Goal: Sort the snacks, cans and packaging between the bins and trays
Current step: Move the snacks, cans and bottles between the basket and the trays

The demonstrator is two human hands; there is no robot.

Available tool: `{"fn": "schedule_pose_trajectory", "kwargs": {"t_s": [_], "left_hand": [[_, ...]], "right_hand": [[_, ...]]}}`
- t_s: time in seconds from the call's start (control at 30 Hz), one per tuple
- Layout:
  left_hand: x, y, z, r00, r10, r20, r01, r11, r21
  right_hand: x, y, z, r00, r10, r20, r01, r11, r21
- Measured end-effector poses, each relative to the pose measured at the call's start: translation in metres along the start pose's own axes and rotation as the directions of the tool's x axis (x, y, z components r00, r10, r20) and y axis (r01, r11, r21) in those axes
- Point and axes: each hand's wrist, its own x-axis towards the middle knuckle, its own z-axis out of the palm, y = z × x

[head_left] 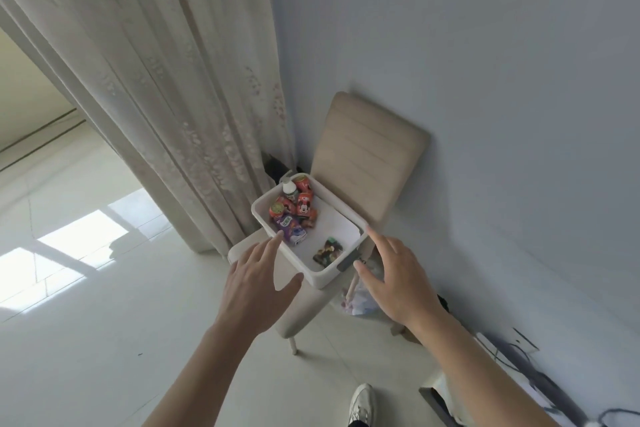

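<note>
White bin (322, 279) sits on the seat of a beige chair (367, 156), which stands against the pale wall (485, 45) beside a cream curtain (156, 97). The bin is turned so one corner points toward the person.

Several orange cans (304, 199) cluster in the far left part of the bin, some upright and some tipped. A white pump bottle (289, 187) stands among them at the far edge. A purple carton (292, 232) lies just in front of the cans, against the left wall. A dark snack packet (327, 250) lies apart from these, near the right wall, with bare white bottom between the two groups. A grey handle (348, 262) is set into the near right wall.

Both hands reach toward the bin from either side, and neither holds anything. The left hand (254, 284) is released, fingers straight and spread, with its fingertips at the left rim near the carton and its thumb by the near corner. The right hand (394, 284) is likewise released and spread, with its thumb tip just beside the grey handle and its fingers along the right rim. Whether either hand touches the bin cannot be told.

A crumpled plastic bag (360, 302) lies on the light tiled floor (104, 322) under the chair, partly behind the right hand. A white shoe (362, 402) shows at the bottom edge.
</note>
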Motion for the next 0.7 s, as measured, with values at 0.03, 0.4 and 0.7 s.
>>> {"fn": "schedule_pose_trajectory", "kwargs": {"t_s": [0.03,0.4,0.7], "left_hand": [[0.010,0.004,0.003,1.000,-0.002,-0.001,0.002,1.000,-0.003],[0.090,-0.003,0.036,0.997,-0.058,0.048,0.061,0.997,-0.052],[0.164,-0.039,0.090,0.977,-0.110,0.184,0.146,0.971,-0.191]], "right_hand": [[0.013,0.006,-0.002,1.000,-0.011,0.000,0.011,1.000,-0.009],[0.113,0.047,0.012,0.996,-0.007,0.090,0.003,0.999,0.039],[0.173,0.068,0.059,0.979,0.089,0.182,-0.112,0.986,0.120]]}}
